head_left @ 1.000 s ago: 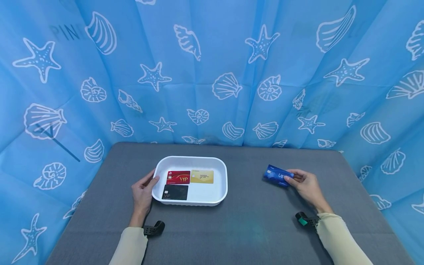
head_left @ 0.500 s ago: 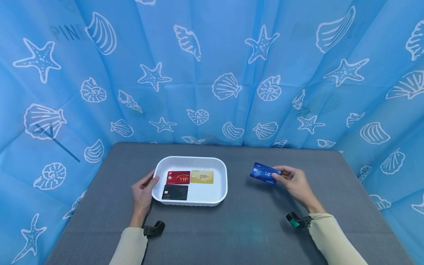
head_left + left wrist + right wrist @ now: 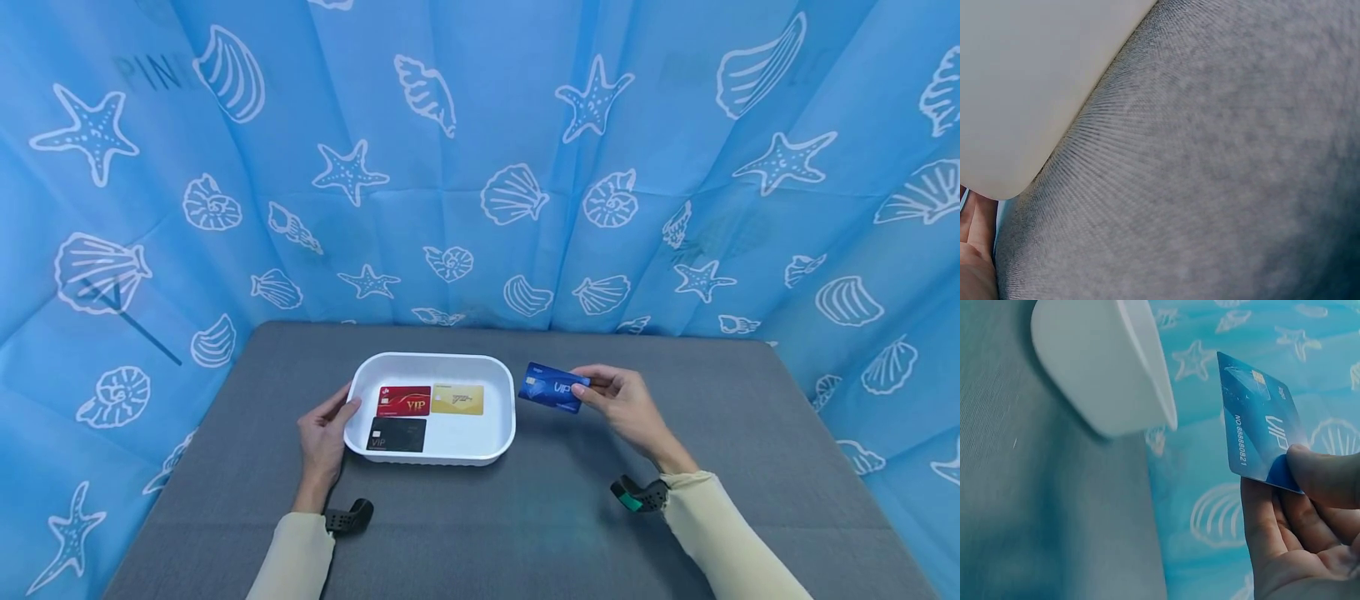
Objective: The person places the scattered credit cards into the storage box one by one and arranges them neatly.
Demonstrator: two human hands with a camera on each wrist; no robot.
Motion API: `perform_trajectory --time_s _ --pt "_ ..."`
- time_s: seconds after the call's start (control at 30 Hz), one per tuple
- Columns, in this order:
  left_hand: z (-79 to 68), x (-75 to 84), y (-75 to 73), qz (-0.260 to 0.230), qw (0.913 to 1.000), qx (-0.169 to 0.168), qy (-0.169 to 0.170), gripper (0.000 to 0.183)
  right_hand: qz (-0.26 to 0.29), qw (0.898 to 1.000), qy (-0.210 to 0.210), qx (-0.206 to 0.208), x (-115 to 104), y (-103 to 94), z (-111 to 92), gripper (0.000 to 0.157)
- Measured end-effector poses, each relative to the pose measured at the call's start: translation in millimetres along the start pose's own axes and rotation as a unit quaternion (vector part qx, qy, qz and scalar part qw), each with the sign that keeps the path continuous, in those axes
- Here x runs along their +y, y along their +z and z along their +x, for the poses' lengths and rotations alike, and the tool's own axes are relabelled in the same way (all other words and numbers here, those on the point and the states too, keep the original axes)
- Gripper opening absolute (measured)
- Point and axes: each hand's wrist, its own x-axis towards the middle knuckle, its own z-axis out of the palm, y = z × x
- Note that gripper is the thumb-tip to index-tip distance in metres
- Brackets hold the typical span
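My right hand (image 3: 628, 410) pinches a blue VIP card (image 3: 546, 388) by one end, thumb on its printed face. In the head view the card is in the air beside the right rim of a white plastic tray (image 3: 459, 438), apart from it. The right wrist view shows the card (image 3: 1254, 419) tilted, chip and number visible. At the tray's left side my left hand (image 3: 324, 442) grips the rim, thumb on top; its other fingers are partly hidden. Inside the tray lie a red VIP card (image 3: 402, 402), a gold card (image 3: 459, 400) and a black VIP card (image 3: 397, 436).
The tray stands on a grey cloth-covered table (image 3: 480, 533). Behind the table hangs a blue curtain (image 3: 480, 125) with white shells and starfish. Both wrists wear black camera mounts, such as the right wrist mount (image 3: 639, 495).
My right hand has carried the blue card leftward, from the right part of the table to just beside the tray. The left hand and the tray have stayed in place.
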Motion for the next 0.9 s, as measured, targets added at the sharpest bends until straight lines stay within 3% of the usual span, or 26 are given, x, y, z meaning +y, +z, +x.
perform_trajectory --time_s 0.4,0.9 --pt "-0.1 1.6 -0.6 0.001 1.0 -0.004 -0.007 0.035 0.011 0.998 -0.021 -0.06 -27 34.8 21 0.023" --pt "0.0 1.0 -0.4 0.004 1.0 -0.001 -0.002 0.034 -0.019 0.993 0.006 -0.117 -48 72.2 53 0.025"
